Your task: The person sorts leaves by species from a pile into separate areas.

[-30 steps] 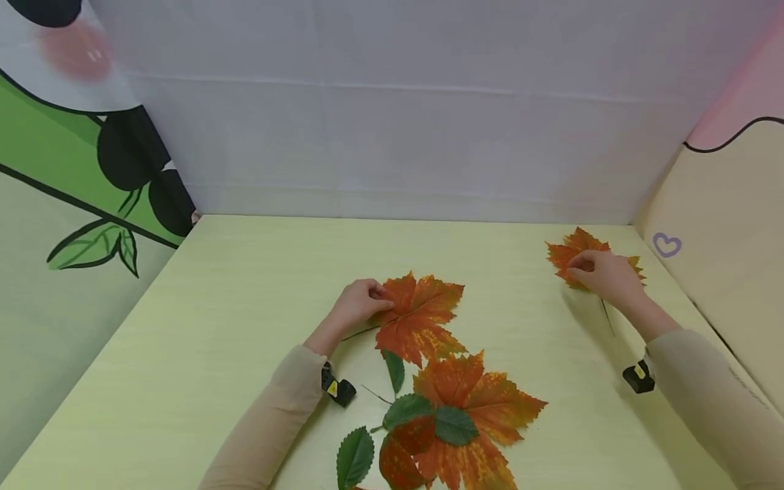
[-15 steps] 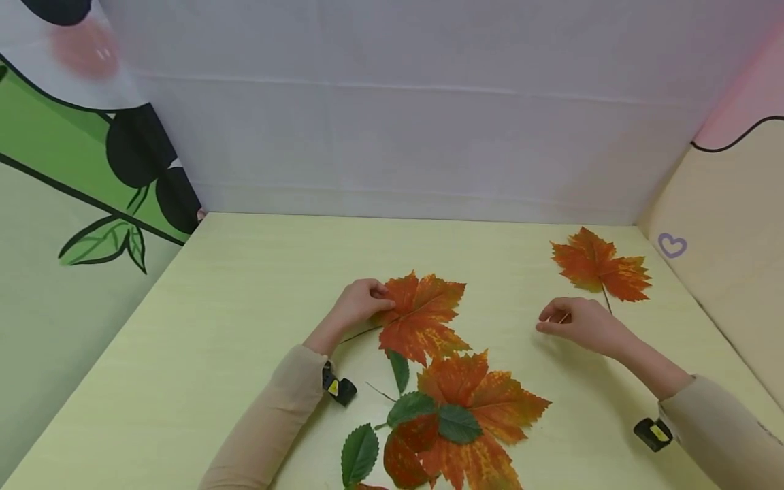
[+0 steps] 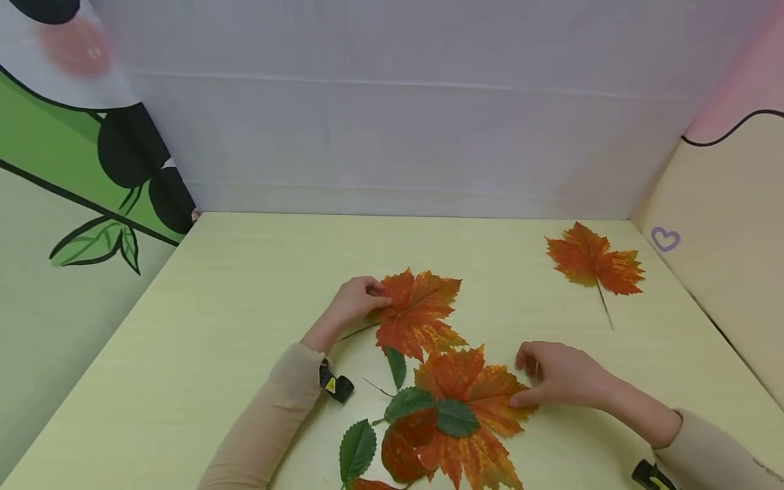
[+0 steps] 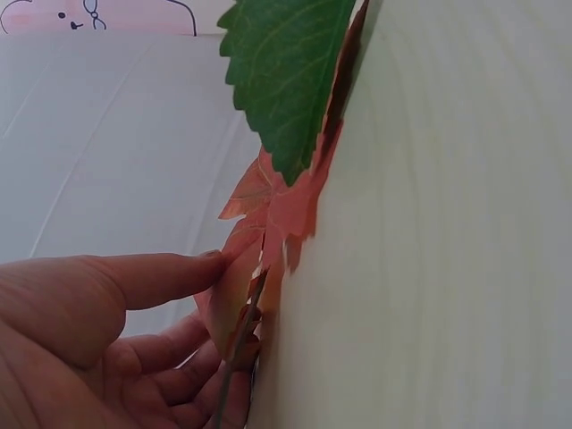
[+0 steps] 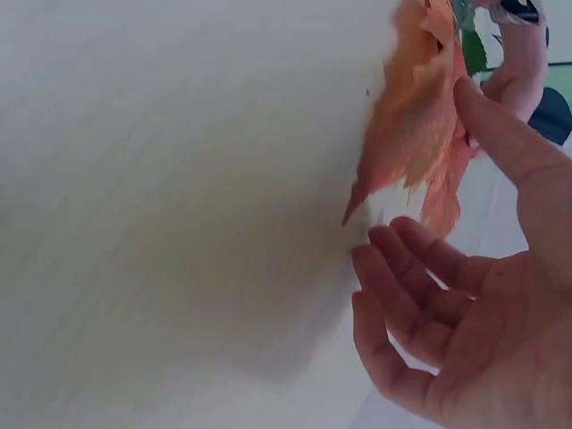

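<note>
the left hand pinches the edge of an orange leaf between thumb and fingers. the right hand, thumb and bent fingers spread apart, is at the tip of a lower orange leaf; contact is unclear. the pale yellow surface meets a whitish backdrop.
</note>
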Demonstrator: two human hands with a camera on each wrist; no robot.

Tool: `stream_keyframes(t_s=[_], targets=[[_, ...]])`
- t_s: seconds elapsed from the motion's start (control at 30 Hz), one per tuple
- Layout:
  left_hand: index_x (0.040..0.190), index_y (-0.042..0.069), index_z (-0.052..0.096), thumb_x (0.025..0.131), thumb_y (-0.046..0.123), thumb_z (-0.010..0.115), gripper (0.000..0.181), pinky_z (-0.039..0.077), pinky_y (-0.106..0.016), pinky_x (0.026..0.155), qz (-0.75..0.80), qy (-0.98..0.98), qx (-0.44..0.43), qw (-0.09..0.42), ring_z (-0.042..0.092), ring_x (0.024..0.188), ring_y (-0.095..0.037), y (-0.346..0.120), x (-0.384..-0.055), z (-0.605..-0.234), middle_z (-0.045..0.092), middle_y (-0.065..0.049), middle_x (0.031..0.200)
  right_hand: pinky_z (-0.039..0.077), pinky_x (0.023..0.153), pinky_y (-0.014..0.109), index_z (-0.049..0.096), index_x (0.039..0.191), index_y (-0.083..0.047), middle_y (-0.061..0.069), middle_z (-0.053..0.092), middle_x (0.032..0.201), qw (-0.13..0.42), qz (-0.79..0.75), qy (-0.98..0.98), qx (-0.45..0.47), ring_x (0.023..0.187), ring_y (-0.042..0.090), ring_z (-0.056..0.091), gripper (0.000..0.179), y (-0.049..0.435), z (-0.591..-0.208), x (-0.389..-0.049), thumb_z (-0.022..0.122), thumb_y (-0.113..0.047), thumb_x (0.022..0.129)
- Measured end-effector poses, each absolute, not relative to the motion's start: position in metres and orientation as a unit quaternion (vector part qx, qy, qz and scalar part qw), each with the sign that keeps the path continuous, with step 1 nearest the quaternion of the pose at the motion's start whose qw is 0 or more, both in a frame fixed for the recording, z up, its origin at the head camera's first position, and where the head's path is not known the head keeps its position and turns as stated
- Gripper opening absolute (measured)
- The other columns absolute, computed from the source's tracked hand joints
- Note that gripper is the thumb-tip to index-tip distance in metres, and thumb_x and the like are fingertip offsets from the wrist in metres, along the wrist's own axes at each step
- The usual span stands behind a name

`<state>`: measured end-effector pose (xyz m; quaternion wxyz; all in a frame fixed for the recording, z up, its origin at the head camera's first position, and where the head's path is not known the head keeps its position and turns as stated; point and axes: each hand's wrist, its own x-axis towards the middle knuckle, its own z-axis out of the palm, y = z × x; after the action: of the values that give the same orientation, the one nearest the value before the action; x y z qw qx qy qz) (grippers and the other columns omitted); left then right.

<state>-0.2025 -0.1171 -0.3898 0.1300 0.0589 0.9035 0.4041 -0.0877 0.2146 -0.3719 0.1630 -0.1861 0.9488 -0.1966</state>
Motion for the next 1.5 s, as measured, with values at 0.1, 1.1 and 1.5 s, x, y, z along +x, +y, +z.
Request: stream_keyframes(t_s=[0.1, 1.1, 1.5], targets=[[0.11, 0.002, 0.058, 0.083, 0.022, 0.066, 0.035, 0.048, -0.031, 0.076, 0.406, 0.903, 0.057, 0.132, 0.057, 0.092, -0.022, -0.117, -0.202, -0.389, 0.062, -0.012, 0.103, 0.036, 0.056, 0.026, 0.055, 0.088, -0.018, -0.008, 0.049, 0.074, 0.158, -0.165, 0.958, -0.173, 0.066, 0.009, 0.043, 0.056, 0.208, -0.374, -0.085, 0.074, -0.061, 0.058], [0.102, 0.008, 0.061, 0.082, 0.023, 0.066, 0.025, 0.047, -0.029, 0.067, 0.38, 0.915, 0.086, 0.109, 0.057, 0.086, -0.02, -0.123, -0.192, -0.376, 0.062, -0.005, 0.095, 0.041, 0.055, 0.022, 0.057, 0.079, -0.01, -0.003, 0.054, 0.072, 0.194, -0.339, 0.907, -0.16, 0.064, 0.009, 0.048, 0.019, 0.213, -0.371, -0.092, 0.072, -0.022, 0.077], [0.1, 0.01, 0.063, 0.082, 0.014, 0.067, 0.019, 0.048, -0.027, 0.073, 0.337, 0.873, 0.294, 0.195, 0.058, 0.082, -0.011, -0.123, -0.167, -0.373, 0.064, 0.0, 0.095, 0.044, 0.057, 0.026, 0.051, 0.086, -0.001, 0.005, 0.055, 0.076, 0.185, -0.444, 0.863, -0.154, 0.067, 0.01, 0.051, 0.017, 0.221, -0.348, -0.102, 0.064, -0.012, 0.082]])
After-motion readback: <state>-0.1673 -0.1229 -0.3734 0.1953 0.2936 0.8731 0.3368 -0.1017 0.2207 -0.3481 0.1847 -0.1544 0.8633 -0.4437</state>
